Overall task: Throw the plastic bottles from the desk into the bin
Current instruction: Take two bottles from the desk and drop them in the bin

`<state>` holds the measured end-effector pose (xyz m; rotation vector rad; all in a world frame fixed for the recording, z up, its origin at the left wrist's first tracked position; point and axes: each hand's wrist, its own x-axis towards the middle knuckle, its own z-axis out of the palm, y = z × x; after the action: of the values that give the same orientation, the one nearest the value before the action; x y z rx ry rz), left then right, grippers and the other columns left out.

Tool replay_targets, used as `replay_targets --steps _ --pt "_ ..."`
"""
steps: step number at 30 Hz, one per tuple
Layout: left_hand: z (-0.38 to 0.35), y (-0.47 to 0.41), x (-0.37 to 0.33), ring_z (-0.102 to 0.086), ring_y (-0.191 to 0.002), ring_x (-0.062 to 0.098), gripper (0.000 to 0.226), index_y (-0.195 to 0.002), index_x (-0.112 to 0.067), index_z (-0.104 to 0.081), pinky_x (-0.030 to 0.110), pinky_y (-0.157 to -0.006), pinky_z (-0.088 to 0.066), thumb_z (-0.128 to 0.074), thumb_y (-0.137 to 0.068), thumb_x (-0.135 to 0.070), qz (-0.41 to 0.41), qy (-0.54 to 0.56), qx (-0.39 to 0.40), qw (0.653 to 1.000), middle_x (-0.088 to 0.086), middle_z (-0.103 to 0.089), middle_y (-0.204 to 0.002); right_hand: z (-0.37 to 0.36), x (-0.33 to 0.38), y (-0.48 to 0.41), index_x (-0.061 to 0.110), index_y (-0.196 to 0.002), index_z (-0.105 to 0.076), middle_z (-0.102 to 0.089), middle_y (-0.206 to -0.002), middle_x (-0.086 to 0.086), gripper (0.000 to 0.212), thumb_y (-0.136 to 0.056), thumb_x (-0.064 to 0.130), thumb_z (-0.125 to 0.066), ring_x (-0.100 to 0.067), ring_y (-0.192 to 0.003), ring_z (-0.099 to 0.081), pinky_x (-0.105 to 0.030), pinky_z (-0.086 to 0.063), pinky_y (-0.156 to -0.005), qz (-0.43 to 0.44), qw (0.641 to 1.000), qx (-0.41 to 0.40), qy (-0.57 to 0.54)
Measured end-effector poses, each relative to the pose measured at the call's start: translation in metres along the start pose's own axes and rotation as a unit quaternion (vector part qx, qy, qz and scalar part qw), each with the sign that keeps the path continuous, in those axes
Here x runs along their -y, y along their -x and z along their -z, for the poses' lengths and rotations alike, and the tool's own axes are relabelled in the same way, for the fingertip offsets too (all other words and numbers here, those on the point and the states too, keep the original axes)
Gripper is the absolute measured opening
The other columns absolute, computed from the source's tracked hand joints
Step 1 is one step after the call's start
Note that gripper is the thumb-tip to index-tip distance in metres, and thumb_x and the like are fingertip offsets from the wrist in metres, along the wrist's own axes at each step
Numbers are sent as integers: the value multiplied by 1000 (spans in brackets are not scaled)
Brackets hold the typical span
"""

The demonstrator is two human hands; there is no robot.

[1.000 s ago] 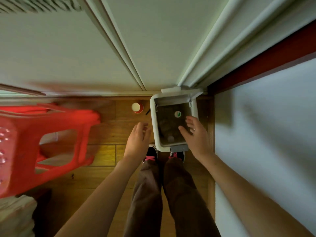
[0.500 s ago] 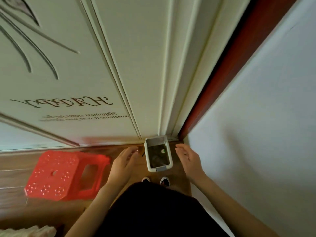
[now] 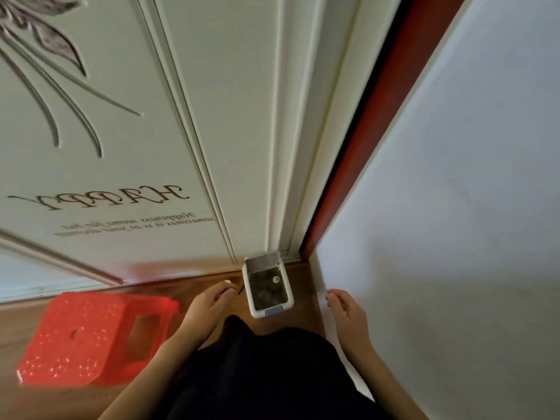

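A small white bin (image 3: 251, 301) stands open on the wooden floor against the door, its lid raised at the back. Inside it lie crumpled clear plastic bottles (image 3: 266, 291), one with a green-and-white cap (image 3: 276, 279). My left hand (image 3: 209, 304) hangs left of the bin, fingers loosely apart and holding nothing. My right hand (image 3: 347, 313) hangs right of the bin near the wall, also empty with fingers apart. Both hands are well above the floor and touch nothing.
A red plastic stool (image 3: 91, 338) stands on the floor at the left. A white door with "HAPPY" lettering (image 3: 100, 198) fills the view ahead. A pale wall (image 3: 454, 237) and red door frame (image 3: 357, 165) close the right side. A small cup (image 3: 227, 281) sits by the door.
My head has risen and the view pulled back, so the bin looks smaller. Both hands have drawn away from the bin's opening to either side and are empty.
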<state>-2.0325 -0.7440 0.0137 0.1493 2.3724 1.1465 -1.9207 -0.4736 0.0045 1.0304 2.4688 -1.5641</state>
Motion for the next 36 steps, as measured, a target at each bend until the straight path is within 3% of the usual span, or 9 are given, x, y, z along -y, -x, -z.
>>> replay_targets --steps 3,6,10,13,15,20,27,32,36 --pt "16 -27 -21 -63 -90 5 22 -91 -38 -64 25 -78 -48 -49 -97 -23 -54 8 45 997 -11 -70 -92 4 16 18 20 -103 -64 -67 -96 1 15 -99 20 -50 -6 -90 -61 -3 -44 -68 2 997 -75 -27" --pt "29 -52 -40 -63 -88 9 21 -93 -32 -64 24 -72 -44 -46 -99 -23 -109 -9 113 987 -6 -69 -92 -1 27 44 21 -102 -64 -67 -97 1 14 -99 22 -50 -13 -93 -62 -15 -44 -75 -25 981 -170 -87" --pt "44 -72 -44 -61 -92 5 22 -99 -27 -65 15 -73 -39 -43 -100 -24 -190 -71 202 958 -9 -68 -95 -36 17 98 17 -108 -65 -68 -103 0 18 -98 24 -51 -15 -98 -63 -30 -49 -89 -93 942 -287 -148" --pt "47 -74 -30 -62 -93 5 23 -103 -24 -67 14 -75 -40 -44 -100 -26 -224 -98 278 929 -8 -69 -98 -79 7 152 26 -99 -64 -69 -98 5 12 -97 25 -52 -10 -92 -65 -24 -53 -83 -149 902 -358 -189" --pt "43 -68 -16 -63 -94 9 23 -105 -24 -68 17 -77 -43 -46 -99 -26 -228 -119 321 912 -4 -69 -101 -111 3 191 27 -95 -63 -68 -93 7 12 -97 21 -53 -6 -87 -64 -13 -52 -72 -180 883 -385 -201" --pt "18 -34 18 -63 -101 21 21 -95 -33 -65 36 -90 -49 -46 -99 -25 -204 -172 410 872 0 -68 -102 -183 -11 293 19 -98 -68 -70 -92 5 14 -96 17 -54 -7 -85 -64 -18 -48 -73 -262 804 -478 -236" --pt "-66 65 -14 -61 -94 16 19 -93 -34 -61 35 -89 -48 -47 -99 -23 -300 -250 565 727 -7 -65 -97 -254 -29 428 23 -96 -67 -69 -87 6 13 -97 25 -54 -10 -81 -64 -13 -45 -63 -385 611 -624 -298" --pt "-141 165 -6 -63 -97 19 20 -103 -23 -66 32 -86 -49 -47 -98 -27 -357 -293 633 621 -1 -69 -100 -300 -44 498 23 -101 -65 -68 -94 4 15 -98 29 -52 -11 -90 -64 -23 -48 -71 -426 511 -651 -365" --pt "-178 275 36 -63 -100 13 19 -95 -35 -63 31 -90 -47 -49 -98 -22 -361 -322 699 526 -13 -67 -98 -338 -67 559 24 -102 -64 -68 -95 5 14 -98 29 -52 -12 -91 -64 -28 -51 -77 -458 432 -673 -388"
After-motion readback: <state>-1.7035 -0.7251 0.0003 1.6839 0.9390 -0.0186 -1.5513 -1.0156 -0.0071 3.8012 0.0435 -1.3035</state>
